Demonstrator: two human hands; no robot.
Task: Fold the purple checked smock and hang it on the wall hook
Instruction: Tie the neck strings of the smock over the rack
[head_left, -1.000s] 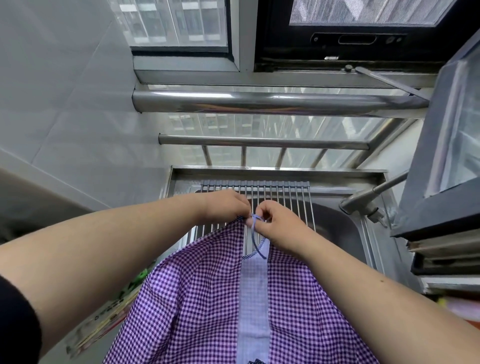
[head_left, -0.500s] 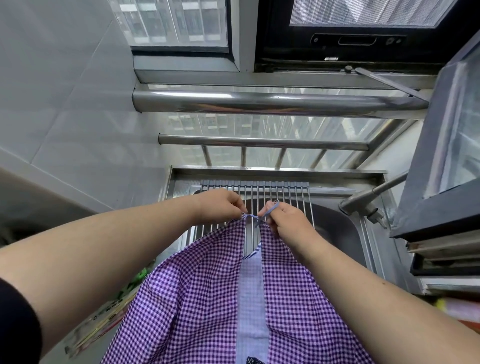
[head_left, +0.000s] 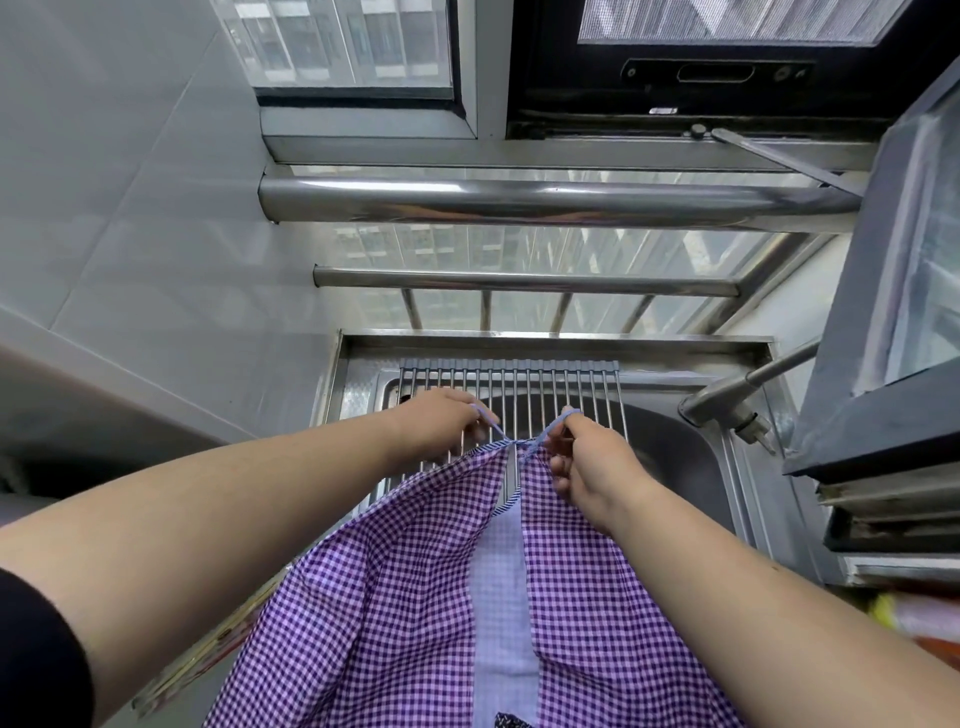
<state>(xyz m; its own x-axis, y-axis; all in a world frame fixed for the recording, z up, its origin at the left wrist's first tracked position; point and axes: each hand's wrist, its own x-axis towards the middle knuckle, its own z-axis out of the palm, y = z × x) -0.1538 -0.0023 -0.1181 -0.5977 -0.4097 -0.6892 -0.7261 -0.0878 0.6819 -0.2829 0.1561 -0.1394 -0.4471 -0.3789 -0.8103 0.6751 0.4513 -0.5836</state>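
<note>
Two bare hands meet at the middle of the frame, each pinching one end of a thin blue tie cord (head_left: 514, 439). The left hand (head_left: 449, 423) has its fingers closed on the cord's left strand, and the right hand (head_left: 587, 467) is clamped on the right strand, which loops over its fingertip. Between them the two strands cross at a small knot, pulled taut.

From that knot the purple checked smock (head_left: 405, 597) hangs down toward the bottom of the frame, its two checked edges parting to show a paler lilac panel (head_left: 501, 597) running down the centre. The cloth is held up in the air by the cord, spread wide below the forearms.

Behind the hands lies a steel sink (head_left: 691, 467) with a roll-up drying rack (head_left: 519, 389) of thin metal rods laid across it. A tap (head_left: 727, 400) reaches in from the right of the frame. Above the sink, two horizontal steel rails (head_left: 545, 200) cross a window (head_left: 358, 47) at the top, with white tiled wall (head_left: 130, 208) filling the upper left. A dark cabinet edge (head_left: 883, 338) stands at the right.
</note>
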